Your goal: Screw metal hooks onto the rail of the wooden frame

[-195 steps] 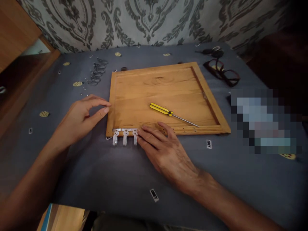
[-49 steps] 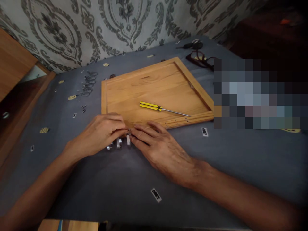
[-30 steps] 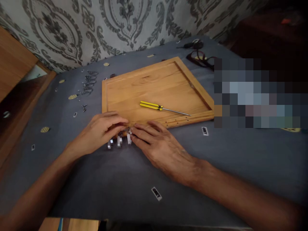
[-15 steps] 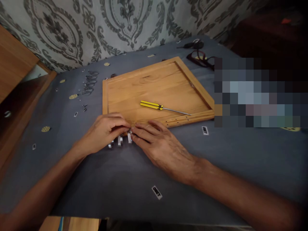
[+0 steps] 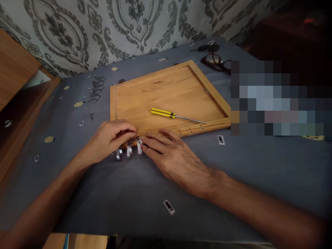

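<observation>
Along the near edge of the wooden tray-like panel [image 5: 155,90] sits a row of silver metal hooks [image 5: 129,151], their curved ends sticking out toward me. My right hand [image 5: 173,157] lies over that edge, fingers mostly stretched, with thumb and fingertips against the rightmost metal hook [image 5: 139,148]. Just left of it, my left hand [image 5: 114,140] has thumb and forefinger drawn together above the hooks; whatever is between them is too small to make out. A yellow-handled screwdriver [image 5: 163,112] rests on the panel, its tip near small dark holes in the near rail.
Several metal hooks [image 5: 96,89] lie in a row at the back left, with a few screws [image 5: 90,116] nearer. Eyeglasses [image 5: 215,62] and a dark object with a ring [image 5: 210,46] lie at the back right. A wooden cabinet [image 5: 20,65] stands at left.
My left hand has pulled back slightly up and left from the rightmost hook, uncovering its plate. My right hand has stayed in place.
</observation>
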### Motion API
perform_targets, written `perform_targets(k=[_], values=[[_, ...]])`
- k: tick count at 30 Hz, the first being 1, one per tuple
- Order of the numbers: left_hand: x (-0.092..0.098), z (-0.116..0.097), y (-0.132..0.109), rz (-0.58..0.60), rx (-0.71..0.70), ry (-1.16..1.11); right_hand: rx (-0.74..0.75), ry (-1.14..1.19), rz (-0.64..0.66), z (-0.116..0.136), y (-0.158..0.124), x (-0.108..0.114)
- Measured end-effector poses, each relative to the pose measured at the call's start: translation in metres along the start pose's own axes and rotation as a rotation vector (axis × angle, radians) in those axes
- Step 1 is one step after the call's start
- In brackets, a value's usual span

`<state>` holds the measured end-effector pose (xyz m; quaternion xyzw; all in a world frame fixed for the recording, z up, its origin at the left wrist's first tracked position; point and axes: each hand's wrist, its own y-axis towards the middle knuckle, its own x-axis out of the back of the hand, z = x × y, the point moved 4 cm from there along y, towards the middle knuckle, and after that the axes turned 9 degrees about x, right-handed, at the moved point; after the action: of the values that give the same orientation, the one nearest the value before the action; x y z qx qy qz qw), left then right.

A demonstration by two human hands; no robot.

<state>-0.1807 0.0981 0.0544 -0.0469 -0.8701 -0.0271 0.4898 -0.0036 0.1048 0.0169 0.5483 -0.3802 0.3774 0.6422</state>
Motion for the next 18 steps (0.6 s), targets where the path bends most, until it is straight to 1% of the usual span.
perform_targets(k=[6, 15, 18], values=[[-0.0063, -0.0051, 0.0017, 0.029, 0.016, 0.009, -0.001, -0.012, 0.006, 0.0001, 0.0010, 0.0004], [-0.0072, -0.0032, 0.0011, 0.022, 0.028, 0.016, 0.002, -0.027, -0.007, 0.0002, 0.0002, -0.0005], [-0.0077, -0.0042, 0.0017, 0.021, 0.016, 0.013, -0.004, -0.023, 0.010, -0.0006, 0.0006, -0.0005]])
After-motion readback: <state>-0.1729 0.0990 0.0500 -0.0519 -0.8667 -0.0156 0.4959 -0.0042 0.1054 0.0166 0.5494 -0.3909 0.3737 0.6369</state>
